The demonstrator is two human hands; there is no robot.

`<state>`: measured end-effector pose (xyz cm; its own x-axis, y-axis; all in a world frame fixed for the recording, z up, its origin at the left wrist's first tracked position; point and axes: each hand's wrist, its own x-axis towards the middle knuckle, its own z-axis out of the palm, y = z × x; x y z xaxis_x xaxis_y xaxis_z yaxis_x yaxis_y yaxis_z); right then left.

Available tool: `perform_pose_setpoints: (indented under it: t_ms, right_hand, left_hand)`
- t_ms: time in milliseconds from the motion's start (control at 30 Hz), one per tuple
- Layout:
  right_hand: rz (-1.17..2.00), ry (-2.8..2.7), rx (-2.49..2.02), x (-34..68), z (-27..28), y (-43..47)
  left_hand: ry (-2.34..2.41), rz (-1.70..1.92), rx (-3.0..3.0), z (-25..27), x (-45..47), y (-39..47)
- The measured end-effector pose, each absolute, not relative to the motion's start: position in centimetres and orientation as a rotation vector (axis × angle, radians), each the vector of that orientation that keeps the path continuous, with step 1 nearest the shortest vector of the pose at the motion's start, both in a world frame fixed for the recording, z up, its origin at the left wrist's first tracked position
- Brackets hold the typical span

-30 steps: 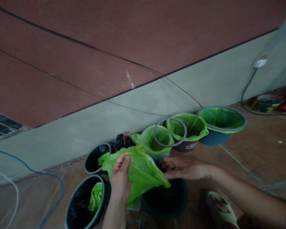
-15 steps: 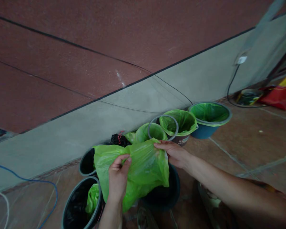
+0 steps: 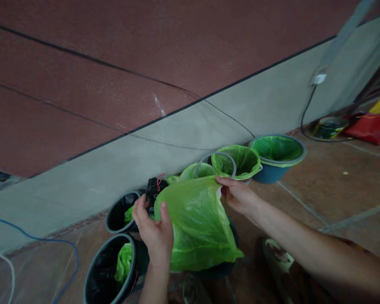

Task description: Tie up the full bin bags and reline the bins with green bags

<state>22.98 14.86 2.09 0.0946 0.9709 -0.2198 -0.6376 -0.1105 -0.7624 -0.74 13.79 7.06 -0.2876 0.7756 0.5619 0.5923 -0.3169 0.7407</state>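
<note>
Grip: both hands pinch the top edge of the green bag (image 3: 198,223); left hand (image 3: 153,230) closed on its left side, right hand (image 3: 237,195) closed on its right corner.
Bag place: it hangs over the dark bin (image 3: 223,266), which it mostly hides.
Mouth: I judge it is not open yet; rubbing the two layers apart with the thumbs should help.
Neighbours: lined bins (image 3: 277,156) stand near the wall (image 3: 177,139); a loose ring (image 3: 217,162) lies just behind.
Care: pull gently, thin film tears.
</note>
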Motion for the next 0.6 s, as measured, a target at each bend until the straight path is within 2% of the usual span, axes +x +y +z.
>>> perform_pose_setpoints:
  t_ms: [100,200,400,600]
  right_hand:
    - [1.482,-0.403,-0.857,22.0,2.8,14.6]
    - [1.543,-0.346,-0.767,20.8,3.8,14.2]
    - [1.622,-0.407,-0.610,20.2,5.3,13.8]
    - [1.608,-0.644,-0.604,20.0,5.7,13.3]
  left_hand:
    - [1.399,1.410,2.054,7.3,2.6,10.6]
    - [1.310,1.198,2.018,5.9,5.6,9.0]
    - [1.514,1.184,1.845,4.1,6.4,10.9]
    - [1.207,1.108,1.775,4.9,6.2,10.7]
